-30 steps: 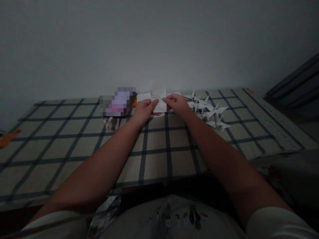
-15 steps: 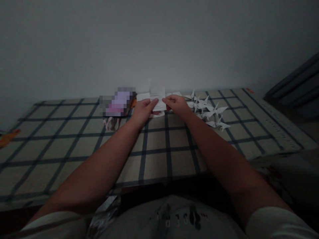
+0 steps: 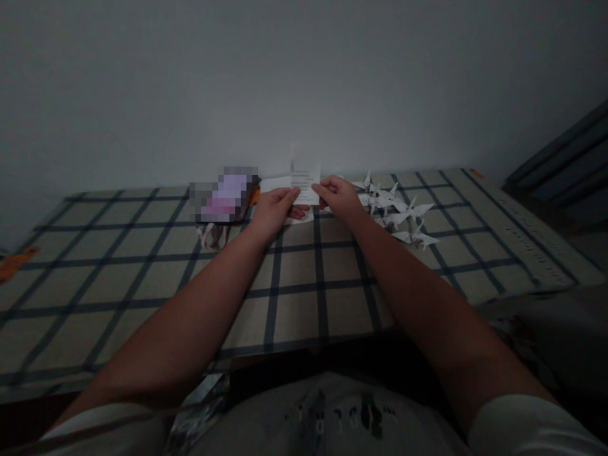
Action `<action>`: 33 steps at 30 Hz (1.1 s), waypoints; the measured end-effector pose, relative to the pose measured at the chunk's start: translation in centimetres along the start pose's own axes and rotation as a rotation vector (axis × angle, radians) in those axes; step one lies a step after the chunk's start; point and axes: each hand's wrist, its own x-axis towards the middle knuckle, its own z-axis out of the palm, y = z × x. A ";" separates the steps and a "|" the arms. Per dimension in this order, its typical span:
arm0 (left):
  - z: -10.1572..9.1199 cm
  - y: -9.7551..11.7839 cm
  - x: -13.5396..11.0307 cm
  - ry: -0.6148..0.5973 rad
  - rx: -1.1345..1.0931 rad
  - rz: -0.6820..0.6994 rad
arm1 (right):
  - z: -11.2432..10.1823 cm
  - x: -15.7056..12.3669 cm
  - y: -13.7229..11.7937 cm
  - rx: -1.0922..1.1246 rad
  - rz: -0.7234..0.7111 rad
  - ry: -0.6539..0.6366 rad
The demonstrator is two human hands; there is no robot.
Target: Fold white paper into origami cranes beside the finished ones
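Observation:
A small white printed paper slip [image 3: 305,183] stands upright above the far side of the checked table [image 3: 304,278]. My left hand [image 3: 275,212] pinches its lower left edge and my right hand [image 3: 338,197] pinches its lower right edge. Both arms reach far forward over the cloth. More white paper [image 3: 274,184] lies flat on the table just behind and under my hands. A cluster of several white folded paper cranes [image 3: 396,212] lies right of my right hand.
A blurred pinkish-purple object [image 3: 224,194] with pale loops beneath it sits left of my left hand, by the grey wall. An orange scrap [image 3: 12,263] lies at the table's far left edge. Dark furniture [image 3: 560,171] stands at the right.
The paper slip has been lifted a little higher and shifted slightly right between my fingers; both hands stay in nearly the same place.

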 end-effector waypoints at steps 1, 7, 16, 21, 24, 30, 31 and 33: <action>0.0 0.0 0.0 0.013 0.004 0.006 | 0.0 0.0 0.0 0.004 0.005 -0.004; -0.2 -0.4 0.1 -0.074 -0.047 0.002 | 0.1 0.3 0.3 0.013 0.006 0.038; -0.2 -0.3 0.3 -0.104 -0.010 0.072 | 0.1 0.2 0.2 -0.033 0.019 0.066; -0.3 -0.5 0.3 -0.122 -0.021 0.040 | 0.1 0.3 0.3 -0.020 0.008 0.082; -0.3 -0.5 0.3 -0.125 -0.018 0.038 | 0.1 0.4 0.5 -0.004 0.002 0.084; -0.2 -0.4 0.1 -0.059 -0.030 0.001 | 0.0 0.2 0.2 0.005 0.029 0.036; -0.2 -0.5 0.2 -0.020 -0.030 0.010 | -0.1 0.1 0.1 -0.002 0.040 0.001; -0.3 -0.8 0.6 0.073 -0.027 0.050 | -0.1 -0.2 -0.2 -0.020 0.058 -0.085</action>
